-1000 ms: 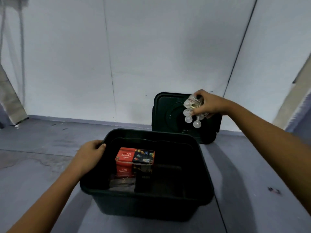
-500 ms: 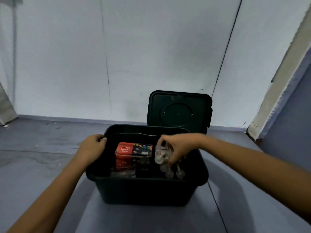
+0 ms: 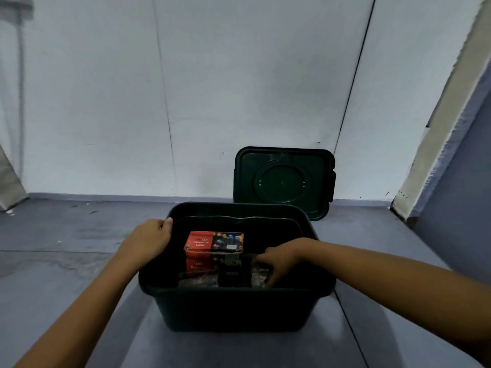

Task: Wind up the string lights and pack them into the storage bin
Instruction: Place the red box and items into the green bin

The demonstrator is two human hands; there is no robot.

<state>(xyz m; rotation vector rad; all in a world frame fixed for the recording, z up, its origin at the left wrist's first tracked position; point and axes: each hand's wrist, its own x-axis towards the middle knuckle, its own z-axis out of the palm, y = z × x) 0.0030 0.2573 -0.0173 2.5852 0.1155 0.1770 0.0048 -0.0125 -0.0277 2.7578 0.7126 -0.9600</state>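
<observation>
A dark green storage bin [image 3: 233, 309] stands open on the grey floor. My left hand [image 3: 148, 241] grips its left rim, thumb hooked over the edge. My right hand [image 3: 279, 260] reaches down inside the bin on the right, fingers curled around the wound bundle of clear bulb string lights [image 3: 259, 278], which sits low near the bin's bottom. Only a faint part of the bundle shows beside my fingers. A red LED decorative lights box [image 3: 214, 241] lies inside the bin at the left centre.
The bin's lid [image 3: 283, 181] leans upright against the white wall behind the bin. Inside the bin, a small black box [image 3: 233, 277] and a clear packet [image 3: 196, 280] lie in front of the red box. A wall corner rises at the right.
My right hand carried the lights bundle from up near the lid down into the bin and has sunk lower to the bottom. My left hand stayed on the rim.
</observation>
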